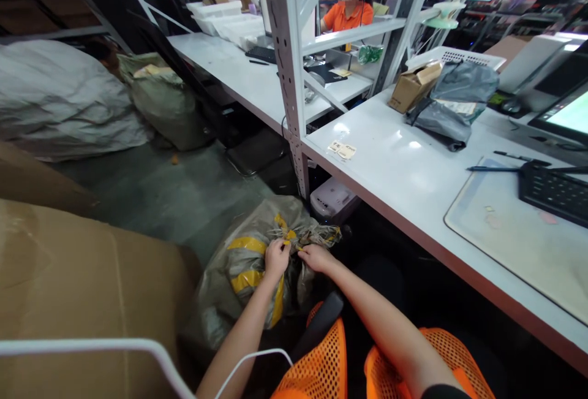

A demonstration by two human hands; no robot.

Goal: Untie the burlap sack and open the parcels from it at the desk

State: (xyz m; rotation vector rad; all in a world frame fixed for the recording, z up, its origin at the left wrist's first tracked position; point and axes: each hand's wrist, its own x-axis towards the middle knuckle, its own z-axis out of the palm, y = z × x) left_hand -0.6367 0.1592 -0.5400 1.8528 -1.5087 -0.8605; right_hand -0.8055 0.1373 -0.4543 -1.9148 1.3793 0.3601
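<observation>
A large grey-green woven sack (214, 292) slumps on the floor beside the desk, with strips of yellow tape (248, 244) across it. Its gathered neck (321, 235) is bunched up and frayed, pointing right. At this neck my left hand (277, 257) pinches a bit of the yellow tape between thumb and finger. Close by on the right, my right hand (316, 257) is closed too, with a small yellow tape end at its fingertips. The fingertips of both hands nearly meet. What lies under the fingers is partly hidden.
A big cardboard box (82, 288) stands at left. The white desk (367, 160) carries a small carton (413, 86), a grey plastic parcel (463, 89) and a keyboard (555, 193). A metal post (287, 56) rises at the desk corner. A person in orange (351, 16) sits beyond.
</observation>
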